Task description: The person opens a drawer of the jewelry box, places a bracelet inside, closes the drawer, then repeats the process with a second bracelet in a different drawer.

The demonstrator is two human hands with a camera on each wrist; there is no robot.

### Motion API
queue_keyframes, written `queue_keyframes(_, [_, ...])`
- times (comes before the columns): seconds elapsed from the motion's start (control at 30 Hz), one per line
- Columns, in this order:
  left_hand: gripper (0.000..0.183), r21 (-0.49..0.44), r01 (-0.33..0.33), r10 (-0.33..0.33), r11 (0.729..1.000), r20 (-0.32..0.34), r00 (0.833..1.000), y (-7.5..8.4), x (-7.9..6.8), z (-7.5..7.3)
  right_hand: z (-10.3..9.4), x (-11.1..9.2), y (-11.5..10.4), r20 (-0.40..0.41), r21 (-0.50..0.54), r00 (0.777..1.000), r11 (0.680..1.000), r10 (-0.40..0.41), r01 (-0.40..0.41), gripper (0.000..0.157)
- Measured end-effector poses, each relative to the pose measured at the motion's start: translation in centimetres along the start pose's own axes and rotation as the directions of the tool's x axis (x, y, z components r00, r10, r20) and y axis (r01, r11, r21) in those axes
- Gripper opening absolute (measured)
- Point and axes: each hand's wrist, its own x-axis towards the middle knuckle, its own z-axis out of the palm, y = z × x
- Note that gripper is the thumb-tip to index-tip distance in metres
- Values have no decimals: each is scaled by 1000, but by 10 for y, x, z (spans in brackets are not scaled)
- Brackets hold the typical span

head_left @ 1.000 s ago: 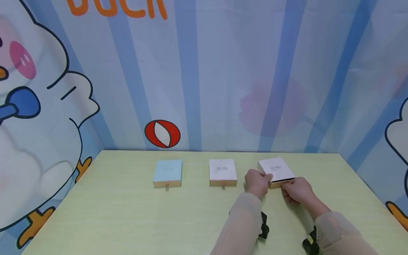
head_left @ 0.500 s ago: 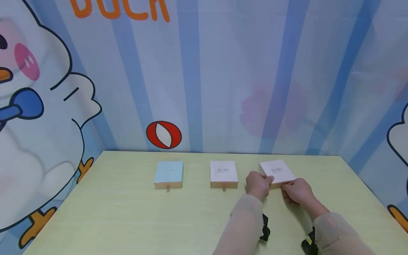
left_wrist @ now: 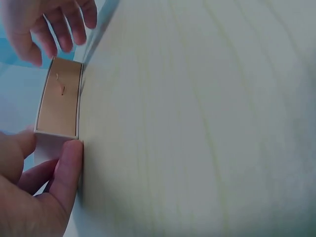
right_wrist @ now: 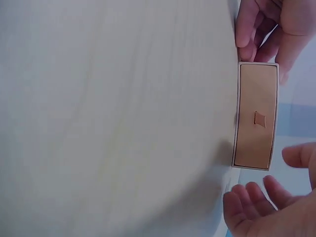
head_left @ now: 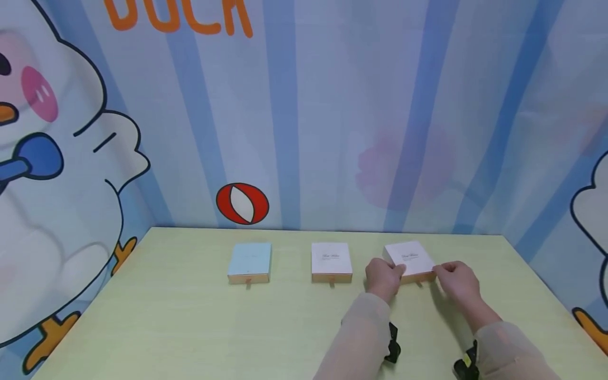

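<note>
A white drawer box (head_left: 408, 253) with printed lettering sits slightly turned at the right of the table. Its tan drawer front (right_wrist: 256, 98) lies flush in the sleeve and carries a small ribbon tab (right_wrist: 259, 119). At the box's left side, my left hand (head_left: 382, 278) grips it, thumb at the top edge and fingers against the side, as the left wrist view (left_wrist: 42, 192) also shows. Beside the opposite front corner is my right hand (head_left: 459, 287); in the right wrist view its thumb and fingers are spread apart, off the box.
A second white drawer box (head_left: 331, 258) stands left of my hands, and a light blue drawer box (head_left: 250, 258) stands farther left. All are in a row near the back of the pale table (head_left: 190, 327). A printed curtain (head_left: 328, 105) hangs behind the table.
The black gap at the box's front has closed as the drawer went in. My right hand has let go of the front and shifted slightly right. The left hand stays on the box.
</note>
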Motion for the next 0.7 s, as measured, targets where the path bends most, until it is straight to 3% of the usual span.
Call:
queue_keyframes(0.13, [24,13,-8,8,1000,4,1000,2,-3,1,2,6,-2,57,-14,998,1000,-9,9,62])
queue_keyframes(0.23, [24,11,-24,24,1000,10,1000,3,-5,3,4,6,-3,60,-15,998,1000,-11,12,61])
queue_keyframes(0.47, [17,72,-159,160,985,-12,987,-3,-9,1,3,-2,-7,64,-4,998,1000,-1,1,59])
queue_keyframes(0.7, [20,117,-202,193,972,88,977,-9,-8,-10,2,-13,-12,81,2,997,1000,3,-3,57])
